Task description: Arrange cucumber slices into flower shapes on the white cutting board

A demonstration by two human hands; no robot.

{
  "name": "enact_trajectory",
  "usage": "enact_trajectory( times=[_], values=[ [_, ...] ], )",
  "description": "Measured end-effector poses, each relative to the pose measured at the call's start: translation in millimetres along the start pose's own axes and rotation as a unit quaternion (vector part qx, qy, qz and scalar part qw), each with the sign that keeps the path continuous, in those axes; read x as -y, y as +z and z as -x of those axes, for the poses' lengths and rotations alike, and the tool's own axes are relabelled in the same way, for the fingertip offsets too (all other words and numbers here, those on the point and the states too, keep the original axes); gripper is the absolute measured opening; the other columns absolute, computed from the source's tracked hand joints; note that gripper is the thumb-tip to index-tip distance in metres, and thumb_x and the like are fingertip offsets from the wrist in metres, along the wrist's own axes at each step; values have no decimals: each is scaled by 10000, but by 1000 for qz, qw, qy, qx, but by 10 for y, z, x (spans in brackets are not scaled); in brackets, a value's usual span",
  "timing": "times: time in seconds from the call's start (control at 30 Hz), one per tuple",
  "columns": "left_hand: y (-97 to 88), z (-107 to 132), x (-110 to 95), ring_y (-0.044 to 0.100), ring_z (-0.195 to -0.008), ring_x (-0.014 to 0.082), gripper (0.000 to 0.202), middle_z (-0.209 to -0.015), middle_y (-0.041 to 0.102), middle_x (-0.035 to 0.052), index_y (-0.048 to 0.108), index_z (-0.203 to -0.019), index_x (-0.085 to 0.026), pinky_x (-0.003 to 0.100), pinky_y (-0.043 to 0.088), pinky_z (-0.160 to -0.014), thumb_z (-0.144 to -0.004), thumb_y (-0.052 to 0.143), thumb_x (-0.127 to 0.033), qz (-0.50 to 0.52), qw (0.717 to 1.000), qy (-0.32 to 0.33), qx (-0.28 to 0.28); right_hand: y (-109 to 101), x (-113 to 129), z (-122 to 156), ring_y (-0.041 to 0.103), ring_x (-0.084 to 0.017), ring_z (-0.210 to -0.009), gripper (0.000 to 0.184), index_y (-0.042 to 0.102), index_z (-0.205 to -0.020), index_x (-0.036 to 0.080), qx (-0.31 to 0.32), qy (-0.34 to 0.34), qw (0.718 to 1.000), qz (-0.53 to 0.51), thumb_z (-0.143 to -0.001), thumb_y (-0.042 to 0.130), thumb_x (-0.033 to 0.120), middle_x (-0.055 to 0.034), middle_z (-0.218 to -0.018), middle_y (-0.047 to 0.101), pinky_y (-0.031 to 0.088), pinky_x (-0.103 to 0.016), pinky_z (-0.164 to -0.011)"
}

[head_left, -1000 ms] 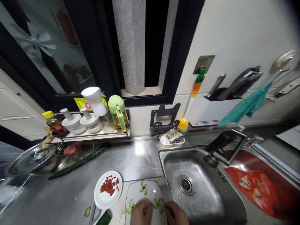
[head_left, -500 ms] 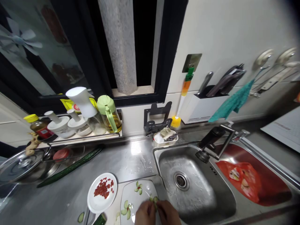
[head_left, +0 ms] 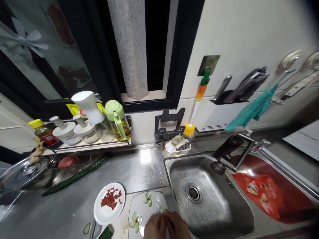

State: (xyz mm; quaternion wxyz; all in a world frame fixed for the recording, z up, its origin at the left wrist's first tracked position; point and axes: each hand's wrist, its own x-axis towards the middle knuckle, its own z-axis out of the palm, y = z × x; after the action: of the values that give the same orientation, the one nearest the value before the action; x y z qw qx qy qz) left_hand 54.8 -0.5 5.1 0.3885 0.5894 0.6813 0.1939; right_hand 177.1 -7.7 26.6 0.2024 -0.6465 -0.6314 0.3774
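Observation:
My left hand (head_left: pixel 154 226) and my right hand (head_left: pixel 176 226) are together over the right side of a white square plate (head_left: pixel 139 202). Both have their fingers pinched, the fingertips meeting beside some pale green cucumber slices (head_left: pixel 163 210). Whatever is between the fingers is hidden. On the same plate lie two flower shapes of cucumber slices, one at the back (head_left: pixel 147 199) and one at the left (head_left: pixel 135 222), each with a bit of red at its centre. Left of it, a round white plate (head_left: pixel 99 214) holds small dried red berries (head_left: pixel 109 199), like goji berries.
A cut cucumber piece (head_left: pixel 106 232) and a loose slice (head_left: pixel 87 228) lie at the front left. A whole cucumber (head_left: pixel 74 177) stretches behind. The sink (head_left: pixel 211 186) is on my right, with a black faucet (head_left: pixel 228 147) and a red bag (head_left: pixel 264 196). Jars and an oil jug (head_left: pixel 117 119) line the rack.
My right hand has shifted slightly left, its fingertips closer to my left hand's and covering more of the cucumber slices. The view has turned a little; the plates stay put.

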Motion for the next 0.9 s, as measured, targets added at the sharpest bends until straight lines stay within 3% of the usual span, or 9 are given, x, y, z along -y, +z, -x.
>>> enact_trajectory(
  times=[0.6,0.7,0.8,0.9],
  values=[
    [90,9,123,622,-670,143,251,-689,674,24,651,-708,-205,228,432,-657,-850,451,-256,-50,996,33,-60,-4,-81,-10,635,-237,-894,345,690,-988,105,-25,-17,999,-31,-864,383,206,-143,-919,674,464,-333,-825],
    [85,17,150,621,-652,139,239,-668,669,19,642,-685,-213,218,438,-642,-841,463,-238,-69,993,63,-71,-21,-104,-4,638,-231,-889,330,692,-1000,135,-35,-25,999,-29,-859,402,204,-125,-912,674,467,-327,-816],
    [27,39,185,628,-641,131,221,-646,662,12,630,-663,-219,200,449,-634,-813,469,-193,-77,987,104,-93,-13,-138,15,639,-219,-883,300,686,-999,170,-50,-42,997,-40,-868,422,224,-100,-902,673,470,-314,-808],
    [-149,54,273,638,-642,127,235,-652,670,13,640,-671,-226,193,468,-639,-818,457,-215,-49,982,127,-129,48,-190,27,640,-212,-845,284,686,-967,193,-83,-58,993,-53,-863,423,228,-86,-874,669,479,-309,-781]
  ],
)
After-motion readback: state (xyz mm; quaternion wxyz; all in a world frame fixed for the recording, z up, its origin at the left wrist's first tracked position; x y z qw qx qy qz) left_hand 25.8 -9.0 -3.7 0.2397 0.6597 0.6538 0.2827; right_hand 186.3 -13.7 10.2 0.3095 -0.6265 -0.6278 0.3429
